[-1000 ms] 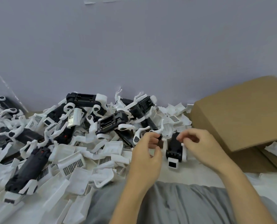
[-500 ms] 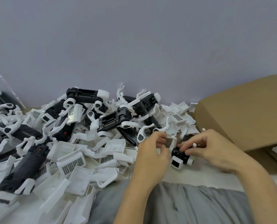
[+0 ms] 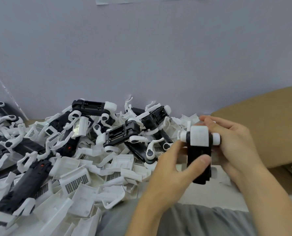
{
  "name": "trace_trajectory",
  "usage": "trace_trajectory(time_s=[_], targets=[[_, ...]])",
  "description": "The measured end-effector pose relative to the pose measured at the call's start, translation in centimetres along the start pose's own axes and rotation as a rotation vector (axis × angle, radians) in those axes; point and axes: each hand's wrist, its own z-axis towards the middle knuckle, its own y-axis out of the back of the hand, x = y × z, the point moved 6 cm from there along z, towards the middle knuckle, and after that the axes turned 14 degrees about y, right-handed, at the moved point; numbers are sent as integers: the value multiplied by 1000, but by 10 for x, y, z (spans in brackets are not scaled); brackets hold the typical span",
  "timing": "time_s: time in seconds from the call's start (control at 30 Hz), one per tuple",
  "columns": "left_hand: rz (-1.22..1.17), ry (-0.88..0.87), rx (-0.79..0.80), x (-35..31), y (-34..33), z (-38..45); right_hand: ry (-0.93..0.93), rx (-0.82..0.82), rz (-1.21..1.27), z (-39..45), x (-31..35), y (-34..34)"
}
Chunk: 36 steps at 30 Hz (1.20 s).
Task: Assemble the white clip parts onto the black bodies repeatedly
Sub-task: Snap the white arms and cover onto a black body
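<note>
- Nearest, both hands hold one black body [image 3: 199, 160] upright above the lap: the left hand [image 3: 167, 174] pinches its lower half, thumb across the front, and the right hand [image 3: 234, 142] curls round its upper end from the side.
- A white clip part [image 3: 199, 136] sits across the top of that body, with a round white end sticking out on each side — it looks seated, though motion blur leaves that unsure.
- Step in hand, as I read it: pressing or checking this clip. Next would be setting the finished piece aside and picking a fresh body and a loose clip, which calls for one hand to let go.
- Further off, the pile [image 3: 70, 150] on the desk holds roughly ten black bodies, several already fitted, and loose white parts too many and too tangled to count.
- One cardboard box [image 3: 269, 125] lies right of the hands, against the wall.
</note>
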Motion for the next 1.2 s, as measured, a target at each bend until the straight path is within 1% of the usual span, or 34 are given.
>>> trace_trajectory(time_s=[0.07, 0.13, 0.23, 0.33, 0.4, 0.47, 0.57, 0.63, 0.7, 0.77, 0.83, 1.0, 1.2], targets=[[1, 24, 2, 1, 0, 3, -98, -43, 153, -5, -3, -14], [-55, 21, -6, 3, 2, 6, -121, -43, 199, -9, -5, -25], [-140, 0, -90, -2, 14, 7, -70, -50, 154, -8, -4, -34], [-257, -29, -240, -9, 37, 7, 9, -13, 44, -7, 2, -42], [-398, -4, -312, -10, 56, 6, 111, 86, -116, -8, 8, -50], [-530, 24, -354, -10, 75, 4, 220, 230, -237, -15, 13, -63], [-593, 20, -418, -10, 94, -1, 320, 417, -329, -29, 15, -85], [-715, 33, -397, -6, 97, -1, 358, 504, -377, -38, 11, -97], [-868, 73, -346, -3, 95, -1, 401, 542, -446, -42, 8, -104], [-895, 121, -345, -1, 93, 1, 449, 544, -507, -45, 6, -108], [-852, 137, -369, 1, 90, 2, 475, 510, -552, -47, 4, -110], [-742, 72, -380, 0, 88, 3, 515, 359, -537, -47, 2, -108], [-677, 29, -375, 3, 86, 4, 500, 320, -488, -47, 0, -101]])
